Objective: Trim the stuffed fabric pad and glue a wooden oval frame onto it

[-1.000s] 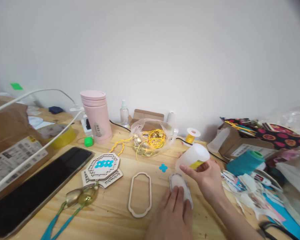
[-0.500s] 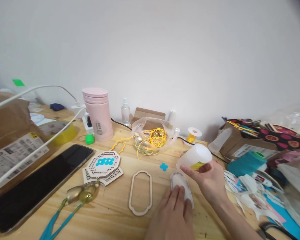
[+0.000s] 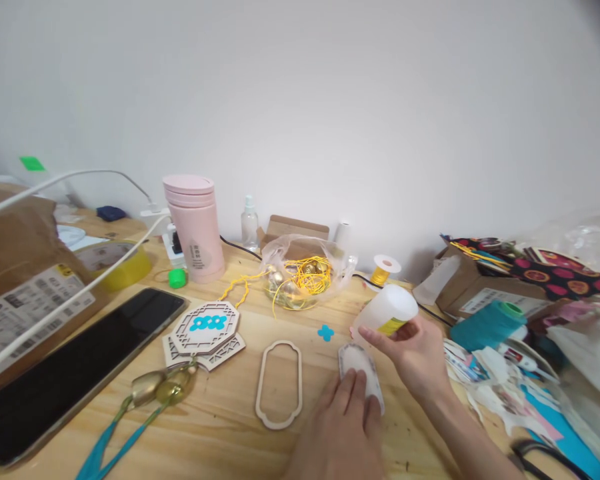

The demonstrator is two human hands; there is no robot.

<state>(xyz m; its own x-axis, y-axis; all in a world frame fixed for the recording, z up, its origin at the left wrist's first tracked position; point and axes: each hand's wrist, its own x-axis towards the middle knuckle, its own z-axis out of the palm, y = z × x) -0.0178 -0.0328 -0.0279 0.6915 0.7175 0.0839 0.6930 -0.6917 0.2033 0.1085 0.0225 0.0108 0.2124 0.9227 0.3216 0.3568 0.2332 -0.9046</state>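
Note:
My left hand (image 3: 343, 417) lies with fingers outstretched on a white plaque (image 3: 356, 360), pressing it to the wooden table. Patchy marks run along the plaque's edge. In my right hand (image 3: 415, 353) is a white bottle with a yellow label, which looks like a glue bottle (image 3: 387, 310). It is tipped over, base up, above the plaque's far end; its nozzle is hidden. A blue flower-shaped piece (image 3: 325, 333) lies just left of the bottle. Farther left is an open wooden frame (image 3: 259, 383). Octagonal fretwork plaques (image 3: 207, 343) with blue flowers are stacked beyond it.
A phone (image 3: 80, 363), brass bells (image 3: 173, 389) on blue ribbon, and a pink tumbler (image 3: 196, 233) stand or lie left. A bag of yellow cord (image 3: 307, 277) and a spool (image 3: 383, 270) are behind. Teal thread (image 3: 487, 327), scraps and a box (image 3: 473, 287) crowd the right.
The view has shifted slightly, moving everything a little left in the picture. Both hands keep their places; the bottle stays tipped over the plaque in my right hand.

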